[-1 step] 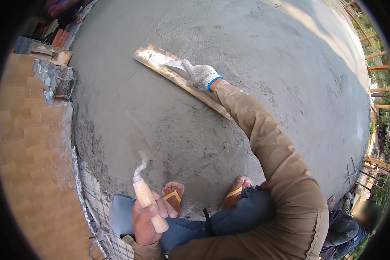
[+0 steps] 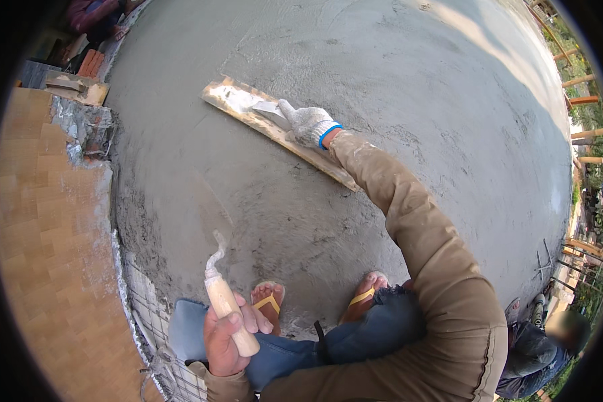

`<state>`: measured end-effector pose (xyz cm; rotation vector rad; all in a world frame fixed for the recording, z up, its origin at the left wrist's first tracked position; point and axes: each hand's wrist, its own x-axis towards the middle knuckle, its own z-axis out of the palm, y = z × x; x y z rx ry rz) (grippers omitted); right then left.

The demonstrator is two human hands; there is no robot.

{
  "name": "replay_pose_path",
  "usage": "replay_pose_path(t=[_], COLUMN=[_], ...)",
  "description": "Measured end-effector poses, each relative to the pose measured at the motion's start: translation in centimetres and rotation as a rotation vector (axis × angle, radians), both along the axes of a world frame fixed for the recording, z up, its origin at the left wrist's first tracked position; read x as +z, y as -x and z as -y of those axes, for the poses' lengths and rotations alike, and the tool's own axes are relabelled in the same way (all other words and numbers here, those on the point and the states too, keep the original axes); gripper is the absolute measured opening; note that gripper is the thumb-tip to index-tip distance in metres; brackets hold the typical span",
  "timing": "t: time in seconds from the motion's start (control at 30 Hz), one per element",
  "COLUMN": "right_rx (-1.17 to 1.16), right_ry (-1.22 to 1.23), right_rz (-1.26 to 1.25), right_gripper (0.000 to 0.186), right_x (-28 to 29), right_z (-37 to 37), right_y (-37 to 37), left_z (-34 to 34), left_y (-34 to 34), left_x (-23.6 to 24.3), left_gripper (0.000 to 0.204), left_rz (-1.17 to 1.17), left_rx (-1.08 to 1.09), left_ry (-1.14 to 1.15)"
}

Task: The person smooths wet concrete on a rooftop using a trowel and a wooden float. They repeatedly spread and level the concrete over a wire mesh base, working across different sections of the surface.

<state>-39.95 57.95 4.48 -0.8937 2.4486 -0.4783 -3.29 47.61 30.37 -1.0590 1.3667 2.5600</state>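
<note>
My right hand [image 2: 310,125], in a white knit glove with a blue cuff, is closed round the grip of a long wooden float [image 2: 262,122]. The float lies slanted on wet grey concrete [image 2: 409,181], its far end to the left and wet cement smeared on top. Low and left of centre, my bare left hand [image 2: 226,342] wraps the wooden handle of a pointing trowel [image 2: 222,298]. A cement-coated curved neck leads to its grey blade, which hardly stands out from the concrete.
My feet in yellow-strapped sandals [image 2: 268,299] stand on the concrete. Tan tiled floor [image 2: 40,234] with a broken edge and wire mesh [image 2: 151,305] lie left. Another board float [image 2: 77,87] rests far left. Other people crouch at upper left and lower right [image 2: 532,355].
My right hand and the float have shifted slightly left and toward me. My left hand holds the trowel in nearly the same place.
</note>
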Motion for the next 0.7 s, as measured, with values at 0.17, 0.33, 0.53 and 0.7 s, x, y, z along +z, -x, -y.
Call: replay_pose_path(t=[0.17, 0.33, 0.53, 0.7], right_rx=[0.0, -0.414, -0.881, -0.998], right_ry=[-0.127, -0.234, -0.447, -0.374], right_rz=[-0.137, -0.211, -0.242, -0.256], right_gripper=[0.057, 0.072, 0.094, 0.101], right_x=[1.5, 0.9, -1.2, -3.0], right_z=[-5.7, -17.6, -32.1, -35.4], right_y=[-5.6, -3.8, -4.4, -3.3], left_z=[0.1, 0.0, 1.7, 2.6], left_y=[1.2, 2.1, 0.4, -1.1], left_x=[-1.0, -1.3, -0.4, 0.5], left_gripper=[0.029, 0.029, 0.032, 0.035], left_rz=[0.019, 0.011, -0.079, -0.142], left_rx=[-0.036, -0.062, -0.004, 0.074], left_ry=[0.04, -0.011, -0.065, -0.112])
